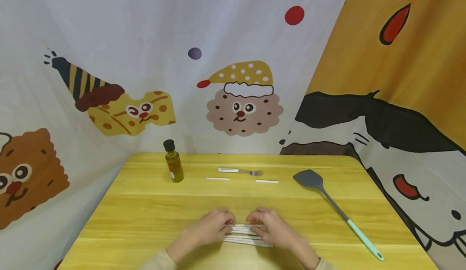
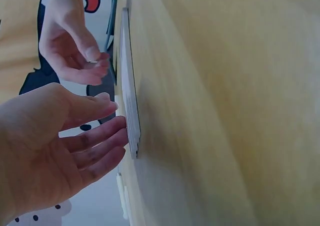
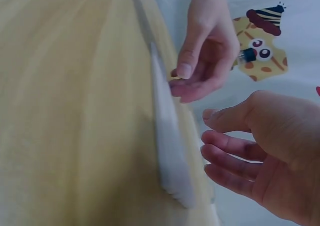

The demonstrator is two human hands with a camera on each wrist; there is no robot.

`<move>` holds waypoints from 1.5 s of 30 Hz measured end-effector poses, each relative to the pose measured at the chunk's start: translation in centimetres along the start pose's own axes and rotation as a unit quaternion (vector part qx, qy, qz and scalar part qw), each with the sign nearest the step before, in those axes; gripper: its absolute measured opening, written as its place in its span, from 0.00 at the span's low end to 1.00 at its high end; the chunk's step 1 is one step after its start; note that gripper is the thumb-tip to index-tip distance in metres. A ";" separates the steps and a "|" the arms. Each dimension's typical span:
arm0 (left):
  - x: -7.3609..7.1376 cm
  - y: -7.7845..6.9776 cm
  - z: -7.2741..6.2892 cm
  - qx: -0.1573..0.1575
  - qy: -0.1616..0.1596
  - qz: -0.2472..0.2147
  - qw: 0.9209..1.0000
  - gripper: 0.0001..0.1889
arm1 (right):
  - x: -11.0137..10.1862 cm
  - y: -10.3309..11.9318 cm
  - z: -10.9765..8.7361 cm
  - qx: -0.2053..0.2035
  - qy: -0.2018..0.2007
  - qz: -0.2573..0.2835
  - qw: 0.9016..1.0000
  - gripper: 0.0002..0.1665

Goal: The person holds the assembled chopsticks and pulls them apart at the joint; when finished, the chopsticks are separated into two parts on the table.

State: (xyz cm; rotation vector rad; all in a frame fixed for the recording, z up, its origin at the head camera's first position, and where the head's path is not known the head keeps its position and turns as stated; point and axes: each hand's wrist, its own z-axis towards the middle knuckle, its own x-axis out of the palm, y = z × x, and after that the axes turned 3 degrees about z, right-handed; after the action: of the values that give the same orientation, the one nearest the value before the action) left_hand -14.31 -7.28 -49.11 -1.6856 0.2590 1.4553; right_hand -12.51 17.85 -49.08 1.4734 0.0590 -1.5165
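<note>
Several thin white sticks lie side by side on the wooden table, in two groups with a narrow gap. My left hand is at their left end, its fingers loosely bent. In the left wrist view its fingertips come right up to the edge of the sticks, and I cannot tell whether they touch. My right hand is at the right end. In the right wrist view its thumb and fingers are spread apart, holding nothing, a little away from the sticks.
Farther back on the table lie a fork with a white handle and two separate white sticks, a left one and a right one. A dark-capped bottle stands at back left. A grey spatula with a mint handle lies right.
</note>
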 end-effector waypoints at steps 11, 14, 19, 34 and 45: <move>1.0 0.0 0.7 0.025 -0.035 0.044 0.998 0.06 | 1.4 -0.5 0.0 0.000 0.004 0.013 1.000 0.07; 1.1 0.2 1.0 0.029 -0.044 0.054 0.997 0.06 | 1.5 -0.7 0.2 0.008 0.001 0.011 1.000 0.07; 1.2 0.4 1.4 0.022 -0.047 0.072 0.996 0.06 | 1.5 -0.9 0.6 0.006 -0.015 0.000 1.000 0.06; 1.1 0.9 2.1 0.017 -0.053 0.096 0.994 0.10 | 2.0 -2.0 2.2 -0.023 -0.036 -0.052 0.998 0.08; 0.8 1.0 2.1 0.026 -0.069 0.040 0.997 0.04 | 1.8 -2.1 2.8 -0.026 -0.041 -0.064 0.997 0.09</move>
State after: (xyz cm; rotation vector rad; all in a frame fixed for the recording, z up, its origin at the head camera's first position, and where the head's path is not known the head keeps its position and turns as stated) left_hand -16.18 -6.07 -50.13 -1.5423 0.2884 1.6026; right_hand -15.54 16.09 -50.92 1.3865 0.1440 -1.6647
